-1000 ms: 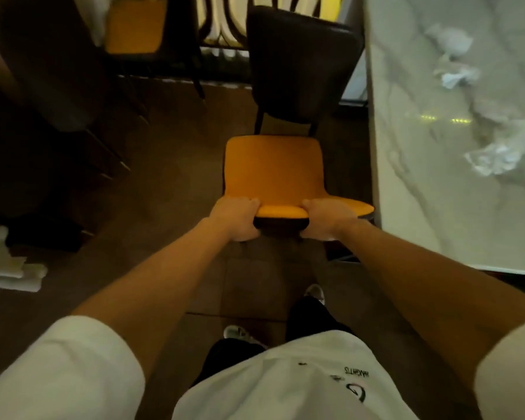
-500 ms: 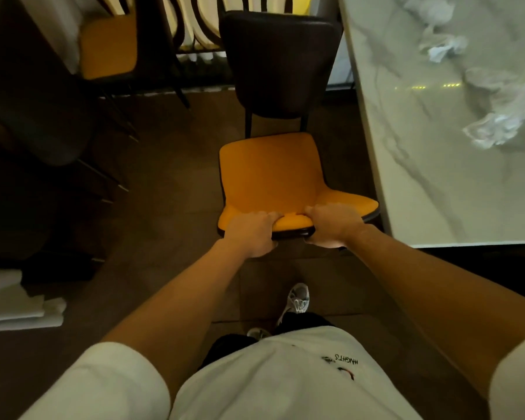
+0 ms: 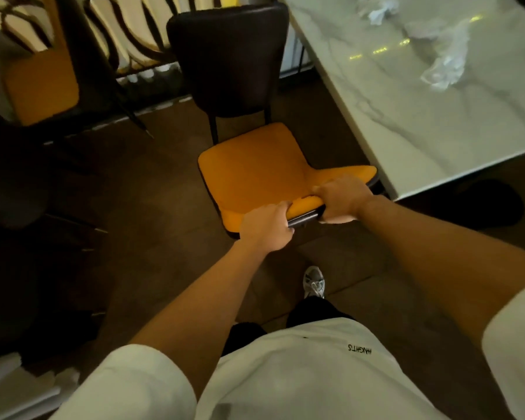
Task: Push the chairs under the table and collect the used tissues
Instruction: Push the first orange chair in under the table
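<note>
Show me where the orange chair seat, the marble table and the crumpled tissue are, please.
orange chair seat [image 3: 255, 171]: head view, middle of the cushion.
marble table [image 3: 431, 122]: head view, bare top surface.
crumpled tissue [image 3: 444, 71]: head view, centre of the nearest wad.

White marble-look table [image 3: 431, 122] carries crumpled tissues [image 3: 444, 71] near its far side; brown tiled floor [image 3: 152, 213] carries the orange-seated chair [image 3: 264, 171].

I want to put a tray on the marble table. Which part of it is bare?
The near part of the table is bare, from the corner beside the chair up toward the tissues. The far part is crowded: crumpled tissues lie there, up to the picture's top edge.
</note>
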